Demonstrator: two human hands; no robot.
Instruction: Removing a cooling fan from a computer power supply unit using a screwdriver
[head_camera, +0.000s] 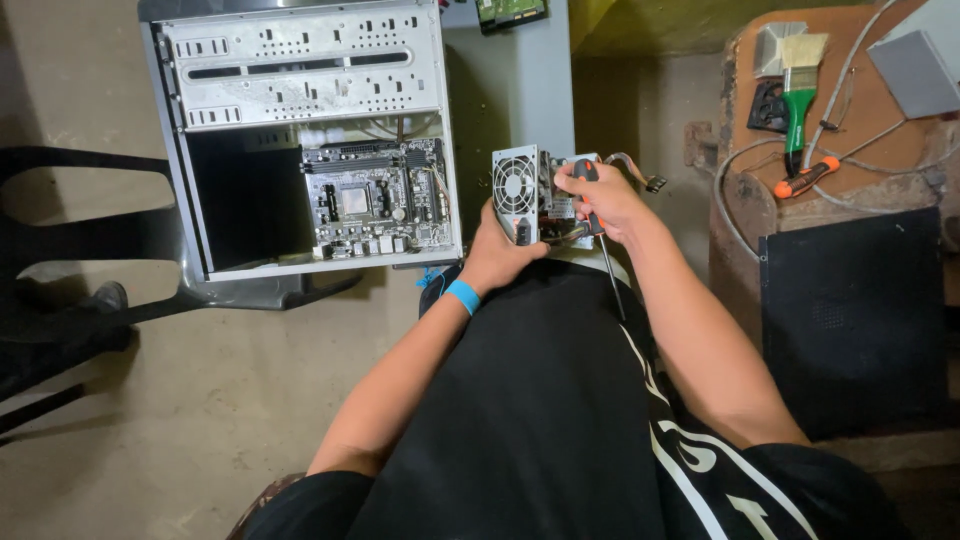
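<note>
A small power supply unit (520, 185) with a round fan grille rests on my lap, metal box open at the side. My left hand (497, 255) grips its lower edge from below; a blue band sits on that wrist. My right hand (605, 200) lies on top of the unit's right side and holds a screwdriver (600, 235) with a black and orange handle, the shaft pointing down toward my lap. A bundle of cables with a connector (645, 178) hangs off the unit to the right.
An open computer case (300, 60) lies on the floor to the left, its motherboard (375, 198) showing. A black chair (90, 260) stands at far left. At right, a brown table (880, 160) holds a green-handled brush (798, 90), an orange screwdriver (805, 178), cables and a black panel (850, 310).
</note>
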